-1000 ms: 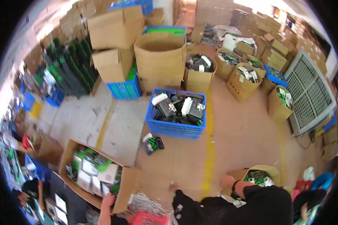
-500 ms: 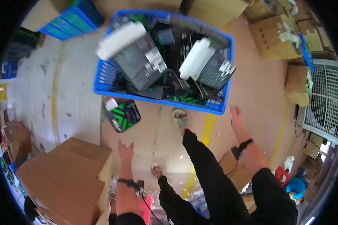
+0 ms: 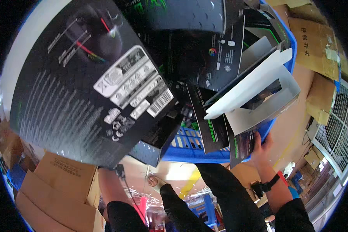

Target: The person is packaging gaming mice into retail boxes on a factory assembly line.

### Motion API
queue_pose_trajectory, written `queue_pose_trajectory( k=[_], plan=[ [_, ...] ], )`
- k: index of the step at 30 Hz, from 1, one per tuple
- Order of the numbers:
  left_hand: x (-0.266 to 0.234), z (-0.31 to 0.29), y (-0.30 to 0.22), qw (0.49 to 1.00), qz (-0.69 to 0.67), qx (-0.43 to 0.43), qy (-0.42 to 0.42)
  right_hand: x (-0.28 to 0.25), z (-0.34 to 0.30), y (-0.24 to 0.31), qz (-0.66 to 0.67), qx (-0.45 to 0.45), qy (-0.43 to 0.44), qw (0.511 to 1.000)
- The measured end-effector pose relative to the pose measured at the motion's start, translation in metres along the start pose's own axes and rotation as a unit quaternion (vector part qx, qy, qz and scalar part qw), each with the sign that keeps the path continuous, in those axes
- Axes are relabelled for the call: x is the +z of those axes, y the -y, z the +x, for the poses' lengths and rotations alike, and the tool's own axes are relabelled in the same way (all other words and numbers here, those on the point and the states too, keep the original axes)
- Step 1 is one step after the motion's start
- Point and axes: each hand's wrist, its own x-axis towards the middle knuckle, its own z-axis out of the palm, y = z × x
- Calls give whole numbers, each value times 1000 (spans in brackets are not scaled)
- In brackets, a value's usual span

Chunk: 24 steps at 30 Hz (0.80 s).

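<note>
A blue plastic crate [image 3: 189, 144] fills the view right in front of me, heaped with black printed product boxes. One large black box [image 3: 89, 81] with white labels covers the upper left. An open white carton [image 3: 259, 91] leans over the crate's right side. My right hand [image 3: 261, 146] grips the crate's near right corner, beside a black box flap; a dark band sits on that wrist. My left forearm [image 3: 108, 183] reaches up under the large black box, which hides the hand.
Brown cardboard boxes [image 3: 58, 189] are stacked at the lower left, and more cardboard boxes [image 3: 317, 42] stand at the right. A white metal grille [image 3: 336, 131] stands at the far right. A yellow line [image 3: 191, 182] crosses the floor beneath my dark-trousered legs [image 3: 224, 197].
The crate, on the floor ahead half a second ago, now looms right at the camera. My right hand went from open over the floor to gripping its corner; the left went under it.
</note>
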Motion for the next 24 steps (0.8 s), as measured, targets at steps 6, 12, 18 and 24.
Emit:
queue_pose_trajectory(
  k=[6,12,18,24],
  plan=[
    [-31,50,-31,990,-133,-35,-14,-7,1,-11,-30,-33,-7,999],
    [-5,64,-37,959,-260,-111,-25,-1,6,-33,-8,-13,-1,1000],
    [9,61,-37,914,-351,-202,-33,-9,6,-17,9,-67,-63,996],
    [79,-103,36,912,-55,396,90,-28,16,-53,-53,-36,-26,998]
  ],
)
